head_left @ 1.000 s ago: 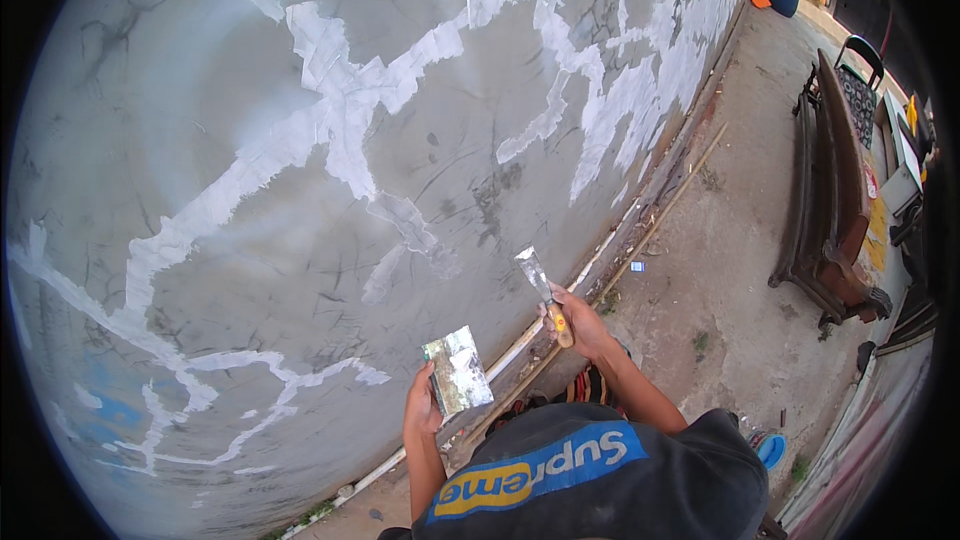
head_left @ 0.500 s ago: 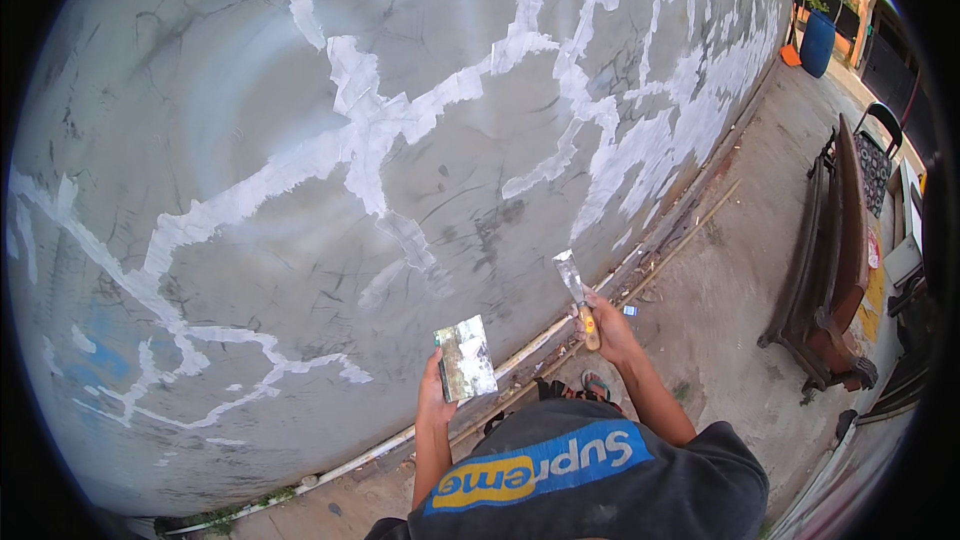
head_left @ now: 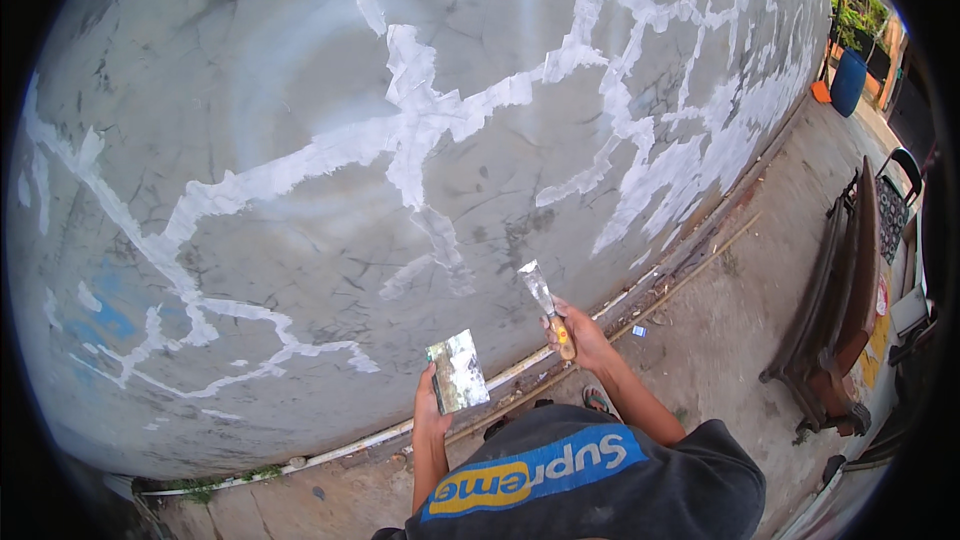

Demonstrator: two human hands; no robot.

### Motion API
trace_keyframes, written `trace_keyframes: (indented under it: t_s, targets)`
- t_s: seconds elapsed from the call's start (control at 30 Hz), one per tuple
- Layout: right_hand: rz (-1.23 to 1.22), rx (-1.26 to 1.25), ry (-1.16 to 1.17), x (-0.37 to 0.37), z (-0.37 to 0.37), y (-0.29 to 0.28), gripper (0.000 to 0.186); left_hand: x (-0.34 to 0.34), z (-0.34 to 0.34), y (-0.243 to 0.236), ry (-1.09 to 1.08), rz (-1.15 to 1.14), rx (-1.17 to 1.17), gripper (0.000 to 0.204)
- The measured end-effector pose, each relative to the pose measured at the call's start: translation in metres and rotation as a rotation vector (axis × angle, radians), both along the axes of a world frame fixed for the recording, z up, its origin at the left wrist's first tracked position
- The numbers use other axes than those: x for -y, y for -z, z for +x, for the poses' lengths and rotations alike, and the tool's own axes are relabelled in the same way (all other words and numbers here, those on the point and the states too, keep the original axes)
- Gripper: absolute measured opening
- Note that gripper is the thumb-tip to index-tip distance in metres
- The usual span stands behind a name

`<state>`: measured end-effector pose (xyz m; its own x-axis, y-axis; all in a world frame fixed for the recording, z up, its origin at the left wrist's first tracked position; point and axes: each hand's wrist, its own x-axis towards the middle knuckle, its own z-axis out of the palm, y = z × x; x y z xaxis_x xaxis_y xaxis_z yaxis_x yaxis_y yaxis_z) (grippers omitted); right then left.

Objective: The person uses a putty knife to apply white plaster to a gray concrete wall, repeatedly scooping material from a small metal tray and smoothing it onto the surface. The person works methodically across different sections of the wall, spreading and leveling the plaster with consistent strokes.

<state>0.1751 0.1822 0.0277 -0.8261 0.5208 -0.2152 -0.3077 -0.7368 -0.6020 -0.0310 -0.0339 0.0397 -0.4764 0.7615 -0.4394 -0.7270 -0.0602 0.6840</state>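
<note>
In my left hand [head_left: 430,412] is a flat rectangular metal plate [head_left: 458,372], gripped along its left edge, with white paste smeared over its face. My right hand [head_left: 583,337] is closed round the wooden handle of a putty knife [head_left: 549,312]. Its blade points up and to the left, whitish at the tip, and is apart from the plate. Ahead of both hands rises a grey plastered wall [head_left: 330,240], crossed by branching bands of white filler [head_left: 430,115]. Neither tool appears to touch the wall.
A pale pipe [head_left: 350,450] runs along the wall's foot. To the right stand a dark wooden bench [head_left: 840,320] and a patterned chair [head_left: 893,215]. A blue barrel [head_left: 848,82] is farther off. A small blue-and-white packet [head_left: 639,331] lies on the concrete ground [head_left: 720,340].
My right hand and the putty knife have moved left, nearer the plate. The left hand has shifted only slightly. The wall and bench sit farther right in view as my head has turned.
</note>
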Motion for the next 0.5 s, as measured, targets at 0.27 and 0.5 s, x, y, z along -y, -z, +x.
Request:
trace_keyframes:
  t_s: [0.27,0.5]
  targets:
    - [-0.030,-0.021,0.019,0.004,0.005,0.002,0.046,-0.007,-0.005,-0.002,0.000,-0.012,-0.001,0.047]
    - [-0.029,-0.021,0.091,-0.003,0.015,0.007,0.045,-0.020,-0.003,-0.002,0.030,-0.021,0.025,0.046]
